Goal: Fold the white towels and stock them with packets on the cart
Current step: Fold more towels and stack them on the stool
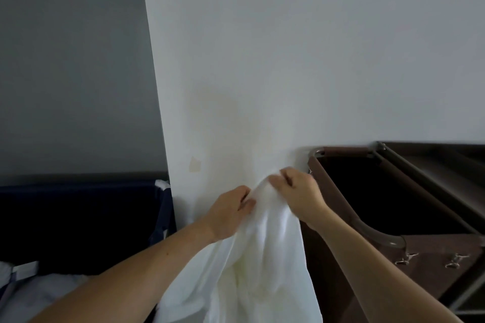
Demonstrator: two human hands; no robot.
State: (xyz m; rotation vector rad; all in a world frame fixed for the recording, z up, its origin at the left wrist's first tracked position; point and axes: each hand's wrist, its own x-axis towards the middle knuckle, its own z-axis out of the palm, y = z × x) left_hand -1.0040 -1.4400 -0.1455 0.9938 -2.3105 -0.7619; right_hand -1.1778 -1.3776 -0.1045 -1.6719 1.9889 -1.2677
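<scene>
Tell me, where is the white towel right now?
In the head view the white towel hangs low in the centre, its top pinched by the left hand and right hand, just left of the brown cart.

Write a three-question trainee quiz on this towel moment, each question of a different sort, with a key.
1. True or false: the white towel is already folded flat.
2. What stands just to the right of the towel? A) a brown bag hung on a metal frame; B) a sink; C) a chair.
3. Fill in: the left hand and the right hand both ____ the towel near its top, and the rest hangs down.
Key: 1 false; 2 A; 3 pinch.
</scene>
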